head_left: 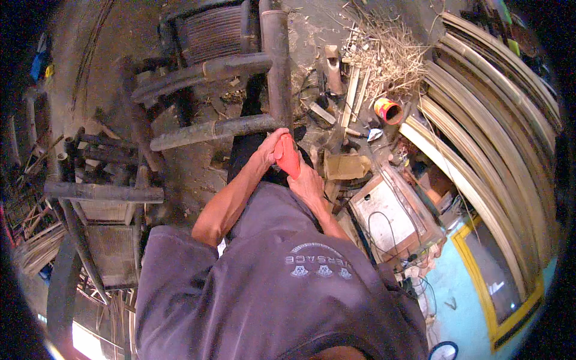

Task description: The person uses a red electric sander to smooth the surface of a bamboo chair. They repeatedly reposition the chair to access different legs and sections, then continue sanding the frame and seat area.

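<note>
a red object (pixel 290 161) slants within the grip. the left hand (pixel 270 147) clasps its upper end; the right hand (pixel 308 183), its lower.

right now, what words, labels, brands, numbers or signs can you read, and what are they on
Dark purple-grey cloth shirt: pale lettering and small emblems, upside down in view; wording not copied here.
Yellow-and-red cylindrical container: any print is too small to read.
</note>
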